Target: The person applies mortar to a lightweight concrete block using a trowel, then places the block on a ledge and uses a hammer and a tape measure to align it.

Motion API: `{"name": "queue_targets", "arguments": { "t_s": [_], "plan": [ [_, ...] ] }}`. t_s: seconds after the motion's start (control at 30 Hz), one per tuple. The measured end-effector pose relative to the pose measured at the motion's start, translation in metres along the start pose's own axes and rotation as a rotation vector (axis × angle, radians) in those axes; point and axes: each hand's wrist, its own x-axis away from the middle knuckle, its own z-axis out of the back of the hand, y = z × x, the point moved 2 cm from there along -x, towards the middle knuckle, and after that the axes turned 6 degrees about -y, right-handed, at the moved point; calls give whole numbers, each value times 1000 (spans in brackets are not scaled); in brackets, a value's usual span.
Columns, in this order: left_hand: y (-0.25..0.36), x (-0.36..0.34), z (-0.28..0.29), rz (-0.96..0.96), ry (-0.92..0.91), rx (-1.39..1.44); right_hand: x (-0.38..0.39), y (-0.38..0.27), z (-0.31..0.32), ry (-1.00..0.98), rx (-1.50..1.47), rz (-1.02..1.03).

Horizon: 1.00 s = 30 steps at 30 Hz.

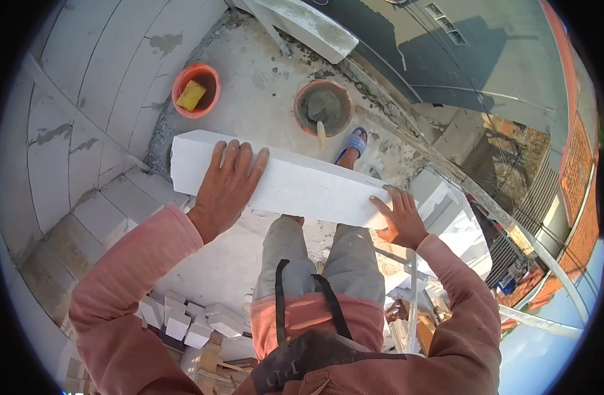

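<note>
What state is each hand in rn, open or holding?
Left hand: holding the long white block toward its left end.
Right hand: holding the same block at its right end.

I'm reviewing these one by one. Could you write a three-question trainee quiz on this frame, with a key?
1. What do the left hand and right hand both touch?
2. True or false: the bucket with the yellow item is right of the bucket with grey mortar.
3. The visible sandal is mainly: (a) red, (b) blue, (c) black.

Key:
1. A long white block.
2. False; the yellow item is in the left bucket.
3. (b)
</note>
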Motion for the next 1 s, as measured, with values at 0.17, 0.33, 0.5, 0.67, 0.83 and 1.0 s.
{"name": "queue_targets", "arguments": {
  "t_s": [0.17,0.33,0.5,0.67,0.83,1.0],
  "plan": [
    [-21,-49,43,-45,-11,-33,6,39,65,39,55,0],
    [-31,-104,115,0,-17,-61,0,110,117,135,72,96],
    [-29,-209,158,-49,160,-140,11,202,160,154,186,-4],
    [-6,-354,170,-126,318,-225,38,295,166,224,251,-217],
    [54,-471,169,-321,392,-359,73,372,139,236,268,-382],
    [110,-550,129,-372,426,-248,96,427,101,127,178,-477]
  ]
}}
